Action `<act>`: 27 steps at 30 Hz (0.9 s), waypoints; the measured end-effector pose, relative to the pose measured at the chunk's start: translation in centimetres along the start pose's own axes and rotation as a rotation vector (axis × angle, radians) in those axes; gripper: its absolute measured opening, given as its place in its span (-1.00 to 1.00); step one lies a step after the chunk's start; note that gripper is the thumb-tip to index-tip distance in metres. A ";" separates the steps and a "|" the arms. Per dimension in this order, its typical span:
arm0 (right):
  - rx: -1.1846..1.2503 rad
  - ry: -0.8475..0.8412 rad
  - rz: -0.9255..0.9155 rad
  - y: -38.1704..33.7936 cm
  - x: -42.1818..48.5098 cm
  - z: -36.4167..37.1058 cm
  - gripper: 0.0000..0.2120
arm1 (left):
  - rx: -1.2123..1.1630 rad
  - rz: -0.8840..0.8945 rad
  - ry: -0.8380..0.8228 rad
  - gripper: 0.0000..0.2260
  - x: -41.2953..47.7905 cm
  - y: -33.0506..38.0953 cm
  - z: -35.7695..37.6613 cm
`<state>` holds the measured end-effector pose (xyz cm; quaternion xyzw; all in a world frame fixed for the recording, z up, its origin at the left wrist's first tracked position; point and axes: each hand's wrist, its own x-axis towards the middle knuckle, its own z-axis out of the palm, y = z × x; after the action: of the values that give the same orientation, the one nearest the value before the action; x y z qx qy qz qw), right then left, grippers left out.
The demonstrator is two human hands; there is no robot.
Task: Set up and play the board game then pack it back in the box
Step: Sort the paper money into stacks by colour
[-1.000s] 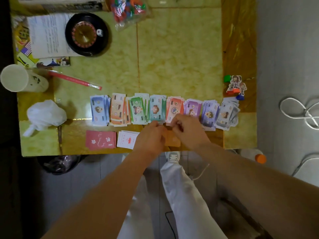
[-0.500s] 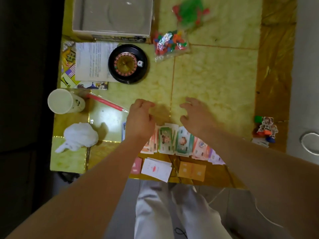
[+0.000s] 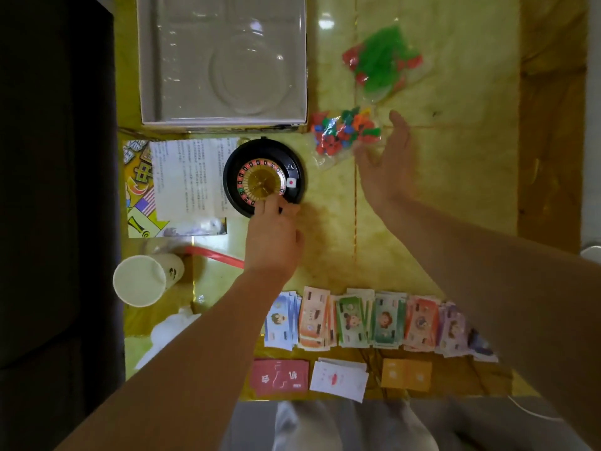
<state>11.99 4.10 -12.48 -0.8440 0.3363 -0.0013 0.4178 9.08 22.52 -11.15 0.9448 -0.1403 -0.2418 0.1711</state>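
My left hand (image 3: 272,235) reaches the near rim of the black roulette wheel (image 3: 264,175), fingers touching it. My right hand (image 3: 387,164) hangs open beside a clear bag of coloured pieces (image 3: 341,133), fingertips at its edge. A second bag with green and red pieces (image 3: 382,68) lies farther back. Stacks of play money (image 3: 364,319) line the near part of the table. Below them lie a red card pile (image 3: 279,376), a white card pile (image 3: 338,379) and an orange card pile (image 3: 406,374). The open game box (image 3: 224,60) sits at the back.
A rules sheet (image 3: 187,177) lies on the folded game board (image 3: 140,190) left of the wheel. A paper cup (image 3: 143,279) and a red straw (image 3: 216,255) are at the left, with crumpled white tissue (image 3: 162,330) near the table edge.
Both hands left the money and card piles and moved away from me. The left went to the roulette wheel, the right toward the bag of coloured pieces. The view tilted farther up the table.
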 end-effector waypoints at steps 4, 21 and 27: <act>-0.251 -0.011 0.076 -0.3 1.2 0.5 -0.23 | -0.027 0.001 0.004 -0.68 0.5 -0.7 -0.6; -0.377 -0.308 -0.014 2.0 -2.1 1.2 -0.41 | 0.071 -0.148 0.013 -0.74 -1.9 -3.8 -0.5; -0.551 -0.274 -0.082 2.3 -4.7 0.6 -0.26 | 0.142 -0.153 0.035 -0.67 -3.1 -4.8 -0.6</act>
<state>7.24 6.22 -13.25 -0.9307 0.2301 0.1869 0.2145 7.65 28.05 -11.30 0.9665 -0.0818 -0.2271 0.0871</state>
